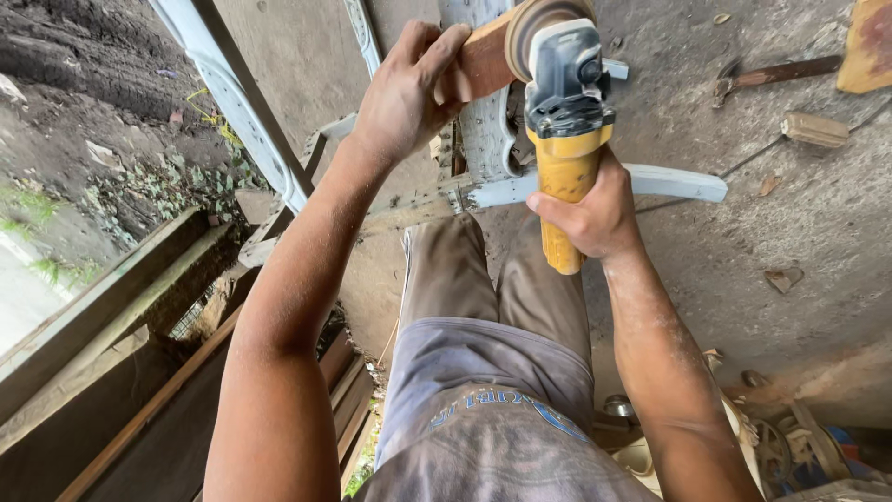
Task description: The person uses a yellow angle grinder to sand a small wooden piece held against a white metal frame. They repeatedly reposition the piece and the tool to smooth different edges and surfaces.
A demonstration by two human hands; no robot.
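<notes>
My right hand (587, 212) grips the yellow body of an angle grinder (564, 139). Its grey head and round sanding disc (537, 20) point away from me and touch a reddish-brown wooden piece (483, 67). My left hand (404, 88) clamps that wooden piece from the left, thumb on top. The piece rests over a pale blue painted wooden frame (669, 183) on the concrete floor. Both my forearms carry fine dust.
A hammer (771, 74) and a small wooden block (815, 129) lie on the concrete at upper right. A long pale blue curved rail (237, 102) runs along the left. Timber planks (121, 307) border the lower left; metal parts and cans (790, 451) sit lower right.
</notes>
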